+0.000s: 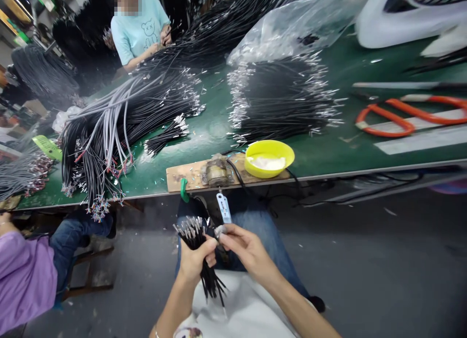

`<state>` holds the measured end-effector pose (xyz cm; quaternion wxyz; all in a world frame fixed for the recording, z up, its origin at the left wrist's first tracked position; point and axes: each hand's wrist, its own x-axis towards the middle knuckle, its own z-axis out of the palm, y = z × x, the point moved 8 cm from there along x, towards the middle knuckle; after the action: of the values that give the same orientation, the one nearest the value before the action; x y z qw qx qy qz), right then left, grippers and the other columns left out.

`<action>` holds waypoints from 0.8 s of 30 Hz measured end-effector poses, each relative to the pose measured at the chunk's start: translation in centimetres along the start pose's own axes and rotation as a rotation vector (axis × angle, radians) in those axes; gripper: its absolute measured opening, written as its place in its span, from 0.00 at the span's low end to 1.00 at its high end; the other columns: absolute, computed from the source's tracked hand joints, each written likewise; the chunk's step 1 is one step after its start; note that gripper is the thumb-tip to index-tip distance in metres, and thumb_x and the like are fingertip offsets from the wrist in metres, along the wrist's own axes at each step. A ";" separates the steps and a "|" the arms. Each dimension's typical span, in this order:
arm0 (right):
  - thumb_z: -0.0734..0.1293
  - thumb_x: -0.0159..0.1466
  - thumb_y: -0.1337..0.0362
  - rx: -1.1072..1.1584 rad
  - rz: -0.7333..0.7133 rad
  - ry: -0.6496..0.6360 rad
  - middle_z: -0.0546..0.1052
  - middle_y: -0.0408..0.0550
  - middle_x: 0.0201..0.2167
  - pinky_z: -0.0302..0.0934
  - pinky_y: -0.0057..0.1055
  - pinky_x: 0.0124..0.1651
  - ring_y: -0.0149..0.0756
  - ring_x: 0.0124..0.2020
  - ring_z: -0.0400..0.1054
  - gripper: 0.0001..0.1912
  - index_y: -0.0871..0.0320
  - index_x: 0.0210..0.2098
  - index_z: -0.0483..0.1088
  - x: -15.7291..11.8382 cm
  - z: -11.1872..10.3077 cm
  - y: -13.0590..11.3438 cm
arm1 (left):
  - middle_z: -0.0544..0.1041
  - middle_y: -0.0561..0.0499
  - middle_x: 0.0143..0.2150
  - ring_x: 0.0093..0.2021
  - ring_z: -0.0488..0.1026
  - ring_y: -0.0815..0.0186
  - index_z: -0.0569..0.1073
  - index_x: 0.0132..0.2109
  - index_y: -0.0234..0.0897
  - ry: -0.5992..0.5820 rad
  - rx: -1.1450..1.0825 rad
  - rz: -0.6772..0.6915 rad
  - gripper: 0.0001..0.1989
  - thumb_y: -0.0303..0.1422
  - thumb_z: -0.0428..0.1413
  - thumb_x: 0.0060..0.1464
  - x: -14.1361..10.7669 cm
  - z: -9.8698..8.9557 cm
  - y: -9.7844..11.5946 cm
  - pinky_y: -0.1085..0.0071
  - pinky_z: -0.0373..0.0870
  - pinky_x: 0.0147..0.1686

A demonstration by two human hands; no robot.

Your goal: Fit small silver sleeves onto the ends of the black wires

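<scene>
My left hand (197, 260) is wrapped round a bundle of short black cables (209, 279) above my lap, their stripped silvery ends fanning out at the top. Close beside it, my right hand (239, 243) pinches at the upper edge of the bundle, fingertips together; what lies between them is too small to make out. Just beyond the hands, a small motor-like device (218, 172) is fixed on a wooden board (189, 175) at the table edge, with a blue-white tag (224, 207) hanging below it. A yellow bowl (269, 158) with white material stands on the board's right end.
A stack of short black cables (280, 97) lies behind the bowl. Longer black and grey cables (120, 114) spread over the left of the green table (211, 104). Orange-handled scissors (386, 119) lie at right. One person (142, 31) works across the table; another (27, 275) sits at left.
</scene>
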<state>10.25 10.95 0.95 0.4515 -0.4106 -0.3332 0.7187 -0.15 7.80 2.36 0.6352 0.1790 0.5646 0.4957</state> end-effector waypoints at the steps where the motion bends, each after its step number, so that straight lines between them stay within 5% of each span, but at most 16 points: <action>1: 0.72 0.45 0.50 -0.002 -0.006 0.005 0.69 0.41 0.19 0.55 0.29 0.26 0.31 0.22 0.59 0.17 0.58 0.23 0.70 -0.1 0.0 -0.2 | 0.59 0.62 0.10 0.10 0.53 0.81 0.65 0.21 0.33 0.008 -0.013 -0.005 0.22 0.41 0.68 0.26 0.0 -0.1 -0.2 0.81 0.49 0.10; 12: 0.69 0.47 0.44 0.074 0.000 0.040 0.59 0.36 0.15 0.50 0.26 0.21 0.26 0.17 0.51 0.22 0.58 0.21 0.65 0.1 0.5 0.6 | 0.61 0.61 0.12 0.10 0.54 0.81 0.65 0.23 0.33 0.007 -0.095 -0.016 0.23 0.40 0.69 0.25 -0.2 -0.5 -1.6 0.81 0.49 0.10; 19: 0.75 0.41 0.51 0.023 0.016 -0.001 0.74 0.45 0.23 0.62 0.31 0.31 0.34 0.25 0.66 0.19 0.58 0.26 0.72 -0.2 0.3 0.0 | 0.62 0.61 0.12 0.10 0.51 0.83 0.63 0.24 0.34 0.053 -0.102 -0.021 0.24 0.42 0.68 0.26 -0.2 -0.4 -1.5 0.83 0.46 0.09; 24: 0.72 0.47 0.50 -0.032 -0.079 -0.092 0.75 0.47 0.29 0.64 0.32 0.34 0.35 0.29 0.69 0.20 0.56 0.35 0.72 0.1 0.7 -0.7 | 0.61 0.61 0.13 0.10 0.51 0.83 0.64 0.25 0.34 0.035 -0.084 -0.063 0.25 0.43 0.68 0.25 -0.1 -0.4 -1.9 0.82 0.47 0.09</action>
<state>9.86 11.22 1.85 0.4572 -0.3706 -0.3810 0.7130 0.33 6.77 0.85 0.6475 0.1258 0.5596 0.5018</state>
